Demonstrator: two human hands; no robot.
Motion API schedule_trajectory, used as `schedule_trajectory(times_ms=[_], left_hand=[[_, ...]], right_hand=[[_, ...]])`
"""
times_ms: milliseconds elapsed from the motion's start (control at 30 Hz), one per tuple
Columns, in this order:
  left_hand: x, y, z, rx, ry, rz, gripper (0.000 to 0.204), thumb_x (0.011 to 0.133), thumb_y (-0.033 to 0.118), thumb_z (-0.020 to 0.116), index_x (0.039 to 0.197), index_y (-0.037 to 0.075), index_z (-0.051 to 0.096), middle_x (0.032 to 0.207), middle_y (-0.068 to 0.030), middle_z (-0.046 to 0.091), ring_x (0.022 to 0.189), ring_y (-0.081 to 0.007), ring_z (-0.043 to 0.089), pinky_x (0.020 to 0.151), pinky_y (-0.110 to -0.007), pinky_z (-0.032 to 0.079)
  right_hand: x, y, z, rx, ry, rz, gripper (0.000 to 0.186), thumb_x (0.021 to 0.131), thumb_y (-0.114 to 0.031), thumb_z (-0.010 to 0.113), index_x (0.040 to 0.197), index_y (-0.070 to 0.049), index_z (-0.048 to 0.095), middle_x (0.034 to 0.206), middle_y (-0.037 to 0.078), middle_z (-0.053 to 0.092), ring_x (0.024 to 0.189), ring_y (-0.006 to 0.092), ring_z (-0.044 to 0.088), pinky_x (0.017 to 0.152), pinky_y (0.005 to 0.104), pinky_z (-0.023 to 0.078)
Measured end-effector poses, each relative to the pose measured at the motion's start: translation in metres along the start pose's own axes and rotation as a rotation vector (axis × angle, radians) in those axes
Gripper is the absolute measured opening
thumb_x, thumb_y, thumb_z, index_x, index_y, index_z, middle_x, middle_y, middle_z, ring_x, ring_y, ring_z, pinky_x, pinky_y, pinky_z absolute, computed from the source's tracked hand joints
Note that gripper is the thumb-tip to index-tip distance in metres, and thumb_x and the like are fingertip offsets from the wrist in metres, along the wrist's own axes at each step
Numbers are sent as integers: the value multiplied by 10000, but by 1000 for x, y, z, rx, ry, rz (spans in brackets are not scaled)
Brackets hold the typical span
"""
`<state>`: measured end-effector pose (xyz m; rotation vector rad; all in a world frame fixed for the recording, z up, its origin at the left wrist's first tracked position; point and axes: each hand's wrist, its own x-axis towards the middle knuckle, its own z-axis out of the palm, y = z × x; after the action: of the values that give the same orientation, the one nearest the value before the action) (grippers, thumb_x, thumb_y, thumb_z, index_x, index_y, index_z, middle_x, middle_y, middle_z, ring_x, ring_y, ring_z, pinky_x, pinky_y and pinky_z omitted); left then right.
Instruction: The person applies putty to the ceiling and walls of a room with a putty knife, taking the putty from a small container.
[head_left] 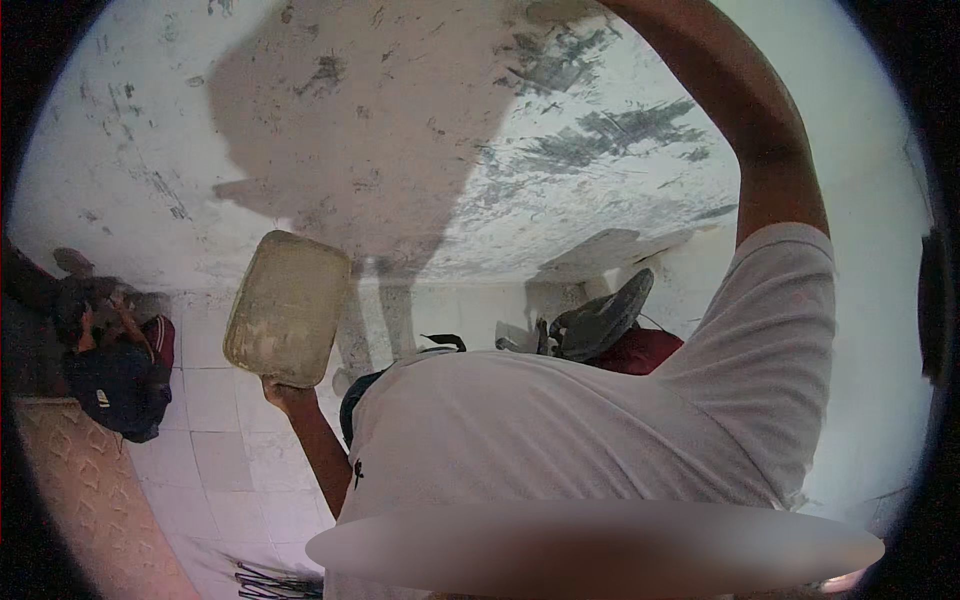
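Crouching far left of the plaster board, 1 person in dark clothes sits on the tiled floor. The left hand grips the board's lower edge; this 1 rounded, beige slab stands nearly upright, long axis tilted slightly right, against the rough ceiling. Right of the board, 1 raised arm leaves view, so I cannot tell that hand's state.

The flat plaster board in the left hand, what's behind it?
Behind the board held by the left hand: patchy plastered wall and pale tiles. The part directly behind is covered.
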<state>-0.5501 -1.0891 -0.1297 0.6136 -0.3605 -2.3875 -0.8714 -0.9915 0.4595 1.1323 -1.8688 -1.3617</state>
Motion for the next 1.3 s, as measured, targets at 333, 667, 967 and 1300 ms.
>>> schedule_trajectory(times_ms=[333,667,967,1300], left_hand=[[-9,14,15,-59,-10,-71,728,614,225,610,1287,3,443,1244,-174,513,1149,-361,512,967,-522,456],[3,7,7,-81,57,-12,684,694,270,610,1300,3,440,1262,-181,506,1173,-370,495,979,-526,442],[-7,16,31,-16,125,-54,738,621,258,631,1297,21,453,1265,-183,502,1173,-381,494,956,-541,459],[0,61,66,140,-85,-59,694,752,314,588,1364,50,393,1346,-190,446,1230,-382,455,1003,-553,422]], right_hand=[[-4,-4,-21,-17,-248,47,135,711,-133,679,799,-45,733,868,148,698,871,294,669,681,422,514],[12,-26,5,-8,-18,9,130,715,-86,626,782,-39,727,876,159,698,809,284,673,658,419,516],[-115,-83,55,267,347,431,218,924,-259,594,1071,-109,649,633,56,623,515,174,575,511,315,478],[-60,-281,152,3030,1166,942,234,994,-370,444,959,-139,449,682,18,477,460,106,389,398,248,305]])
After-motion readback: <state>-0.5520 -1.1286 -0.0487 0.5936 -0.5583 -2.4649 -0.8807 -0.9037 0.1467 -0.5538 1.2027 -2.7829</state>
